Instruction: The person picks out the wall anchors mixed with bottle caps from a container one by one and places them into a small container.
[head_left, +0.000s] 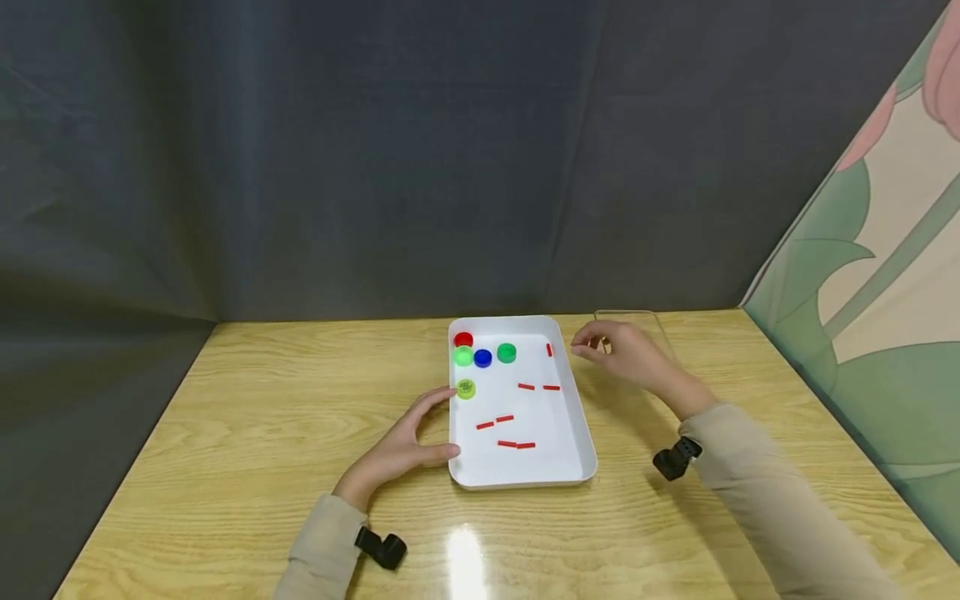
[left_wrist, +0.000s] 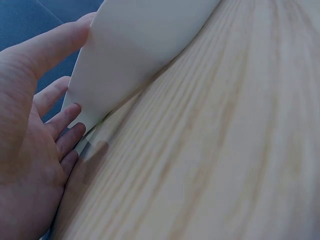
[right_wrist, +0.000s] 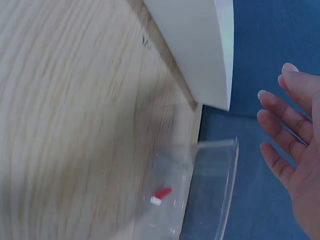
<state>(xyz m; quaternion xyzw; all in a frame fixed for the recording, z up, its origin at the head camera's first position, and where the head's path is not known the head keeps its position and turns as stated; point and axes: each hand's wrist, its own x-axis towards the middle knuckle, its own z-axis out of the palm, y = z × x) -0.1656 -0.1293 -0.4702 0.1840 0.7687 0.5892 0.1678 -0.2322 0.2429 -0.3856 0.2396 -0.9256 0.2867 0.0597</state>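
Seven short red sticks (head_left: 527, 387) lie flat on the white tray (head_left: 562, 467): one near its far right corner, two beyond its middle toward the right edge, and two pairs nearer its near edge. Five round caps sit by the far left corner and left edge, perhaps kept there to leave the sticks room. The left hand (head_left: 401, 448) is ungripped, thumb and fingers spread against the tray's left edge, probably to steady it on the table (head_left: 300, 375). The right hand (head_left: 632, 357) looks released, loosely bent, with nothing visible between its fingertips, just beyond the tray's right edge. Beside it stands a clear box (right_wrist: 231, 175), a red piece (right_wrist: 162, 193) showing through, seemingly placed within easy reach.
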